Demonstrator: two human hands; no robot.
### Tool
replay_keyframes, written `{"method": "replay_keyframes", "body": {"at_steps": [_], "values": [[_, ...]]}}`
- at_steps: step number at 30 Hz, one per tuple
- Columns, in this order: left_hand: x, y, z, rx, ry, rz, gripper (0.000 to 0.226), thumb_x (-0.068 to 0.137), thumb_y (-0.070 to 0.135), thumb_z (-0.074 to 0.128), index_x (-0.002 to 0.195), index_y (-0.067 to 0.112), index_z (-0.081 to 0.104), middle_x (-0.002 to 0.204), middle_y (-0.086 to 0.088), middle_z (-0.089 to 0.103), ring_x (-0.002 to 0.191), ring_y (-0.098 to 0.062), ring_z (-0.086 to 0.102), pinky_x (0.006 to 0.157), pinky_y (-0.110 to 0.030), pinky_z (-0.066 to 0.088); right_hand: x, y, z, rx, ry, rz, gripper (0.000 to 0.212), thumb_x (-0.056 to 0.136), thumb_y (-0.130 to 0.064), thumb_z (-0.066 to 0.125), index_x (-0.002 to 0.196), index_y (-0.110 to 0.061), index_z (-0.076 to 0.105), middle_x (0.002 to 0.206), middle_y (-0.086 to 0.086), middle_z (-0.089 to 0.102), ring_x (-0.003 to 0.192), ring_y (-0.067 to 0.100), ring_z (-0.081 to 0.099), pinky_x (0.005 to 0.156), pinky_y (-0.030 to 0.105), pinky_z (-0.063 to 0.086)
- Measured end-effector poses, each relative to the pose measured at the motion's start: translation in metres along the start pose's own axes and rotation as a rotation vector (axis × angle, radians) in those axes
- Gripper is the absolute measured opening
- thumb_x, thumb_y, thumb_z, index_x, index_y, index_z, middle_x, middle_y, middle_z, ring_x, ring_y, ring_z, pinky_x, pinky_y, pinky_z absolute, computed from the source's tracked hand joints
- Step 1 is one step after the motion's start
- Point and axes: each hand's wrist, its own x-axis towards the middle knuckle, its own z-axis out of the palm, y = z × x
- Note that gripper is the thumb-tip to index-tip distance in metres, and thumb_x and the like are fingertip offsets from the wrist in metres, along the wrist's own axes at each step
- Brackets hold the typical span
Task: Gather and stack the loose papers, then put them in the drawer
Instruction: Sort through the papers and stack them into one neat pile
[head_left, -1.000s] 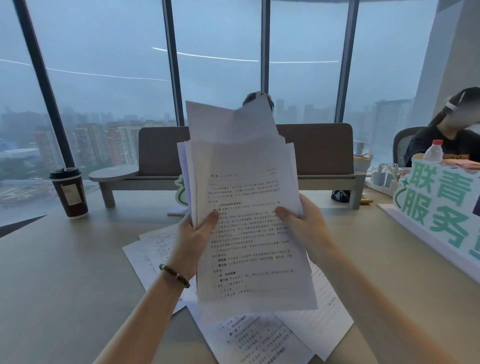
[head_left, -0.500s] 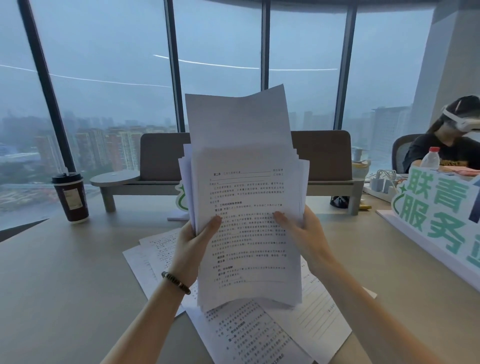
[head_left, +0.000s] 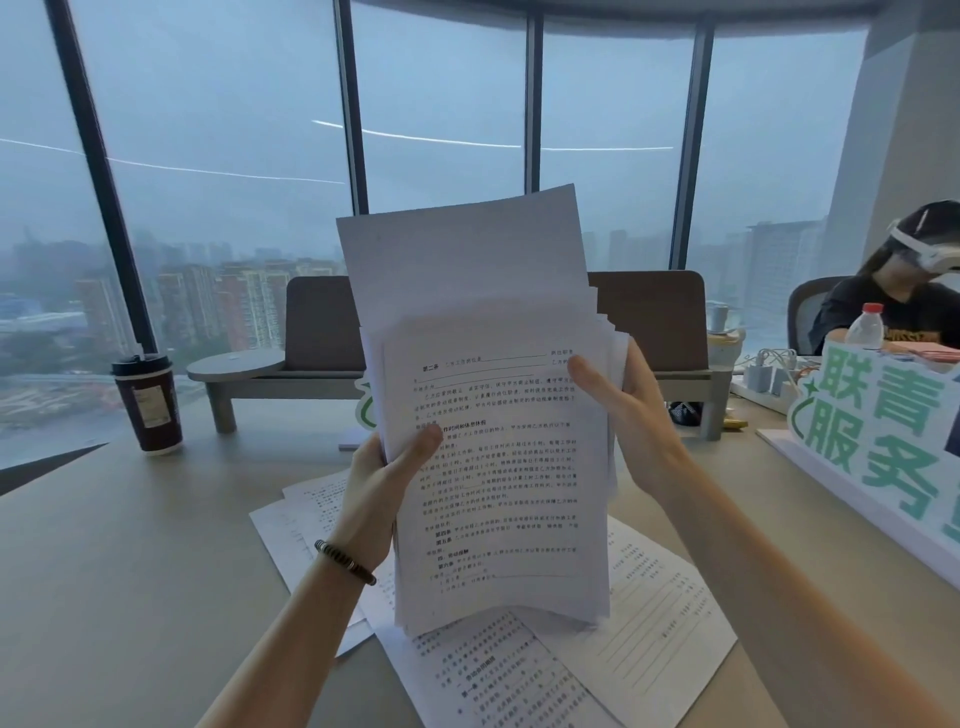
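While the coffee cup (head_left: 147, 402) stood well off at the far left of the bench (head_left: 104, 571), the left hand (head_left: 382, 486) gripped the lower left edge of the stack of papers (head_left: 498, 467), thumb across the printed front and fingers behind. That stack was held upright above the bench, its sheets uneven, with one blank sheet (head_left: 462, 260) poking up well above the rest. Further right, the right hand (head_left: 626, 415) clasped the stack's upper right edge, thumb on the front. Loose papers (head_left: 649, 597) lay spread on the bench beneath. Unsquared and loosely fanned, the sheets would probably slip or spill if either grip eased, and the tall sheet might bend or crease when tapped. No drawer was in view.
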Motion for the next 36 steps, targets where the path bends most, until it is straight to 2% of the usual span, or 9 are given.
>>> {"method": "replay_keyframes", "body": {"at_steps": [5,9,12,17,21,25,30,33,36], "values": [[0.001,0.001,0.001,-0.009,0.021,-0.037,0.018,0.089,0.017,0.064,0.105,0.013,0.07,0.103,-0.012,0.075,0.093,-0.032,0.072,0.079,-0.048,0.059,0.017,-0.024,0.004,-0.04,0.041,-0.117,0.073,0.08,-0.043,0.075,0.141,-0.031,0.036,0.121,-0.002,0.064,0.101,0.007,0.068,0.077,0.027,0.059],[0.002,0.002,0.002,-0.036,0.015,-0.081,0.019,0.089,0.019,0.063,0.105,0.012,0.071,0.104,-0.014,0.075,0.094,-0.034,0.072,0.082,-0.049,0.058,0.027,-0.042,0.005,-0.072,0.012,-0.243,0.086,0.079,-0.045,0.077,0.148,-0.045,0.025,0.118,0.011,0.067,0.106,0.028,0.068,0.093,0.051,0.056],[0.002,0.003,0.002,-0.047,-0.002,-0.096,0.028,0.084,0.025,0.065,0.108,0.012,0.07,0.105,-0.014,0.075,0.095,-0.034,0.072,0.083,-0.05,0.057,0.032,-0.049,0.006,-0.218,0.031,-0.338,0.087,0.083,-0.04,0.077,0.147,-0.059,0.02,0.12,0.006,0.066,0.107,0.029,0.068,0.094,0.057,0.053],[0.002,0.002,0.001,-0.059,-0.022,-0.099,0.032,0.081,0.027,0.065,0.11,0.013,0.069,0.107,-0.015,0.074,0.096,-0.034,0.071,0.083,-0.051,0.057,0.033,-0.05,0.007,-0.347,0.017,-0.418,0.075,0.094,-0.021,0.067,0.147,-0.052,0.025,0.128,-0.005,0.062,0.106,0.015,0.068,0.086,0.037,0.06],[0.002,0.002,0.0,-0.064,-0.046,-0.103,0.03,0.084,0.026,0.068,0.11,0.013,0.068,0.108,-0.015,0.073,0.097,-0.035,0.071,0.083,-0.051,0.058,0.034,-0.052,0.008,-0.34,0.013,-0.418,0.071,0.098,-0.017,0.061,0.151,-0.044,0.022,0.112,-0.016,0.065,0.095,0.006,0.071,0.073,0.019,0.057],[0.001,0.001,-0.002,-0.051,-0.063,-0.111,0.034,0.082,0.031,0.072,0.111,0.014,0.07,0.112,-0.017,0.072,0.101,-0.037,0.07,0.085,-0.053,0.057,0.037,-0.052,0.004,-0.277,0.041,-0.359,0.078,0.095,-0.011,0.063,0.151,-0.05,0.024,0.098,0.004,0.071,0.092,0.021,0.07,0.085,0.04,0.06],[0.001,0.001,-0.001,-0.063,-0.109,-0.126,0.051,0.06,0.049,0.085,0.102,0.024,0.076,0.113,-0.016,0.072,0.1,-0.036,0.07,0.079,-0.048,0.059,0.034,-0.054,-0.001,-0.2,0.003,-0.32,0.084,0.092,0.0,0.06,0.149,-0.052,0.027,0.074,-0.002,0.062,0.075,0.018,0.06,0.073,0.031,0.056],[0.001,0.001,-0.001,-0.08,-0.103,-0.13,0.022,0.08,0.033,0.072,0.099,0.024,0.077,0.112,-0.016,0.072,0.1,-0.035,0.07,0.083,-0.051,0.058,0.033,-0.058,-0.001,-0.286,-0.012,-0.316,0.076,0.089,0.002,0.058,0.145,-0.046,0.039,0.086,-0.004,0.064,0.077,0.018,0.061,0.073,0.033,0.059],[0.001,-0.001,-0.003,-0.077,-0.124,-0.122,0.04,0.068,0.044,0.083,0.101,0.024,0.076,0.113,-0.016,0.072,0.101,-0.037,0.069,0.08,-0.051,0.058,0.033,-0.059,0.001,-0.328,0.063,-0.284,0.055,0.088,-0.005,0.06,0.13,-0.038,0.046,0.097,-0.006,0.064,0.08,0.014,0.066,0.077,0.044,0.062]]}}
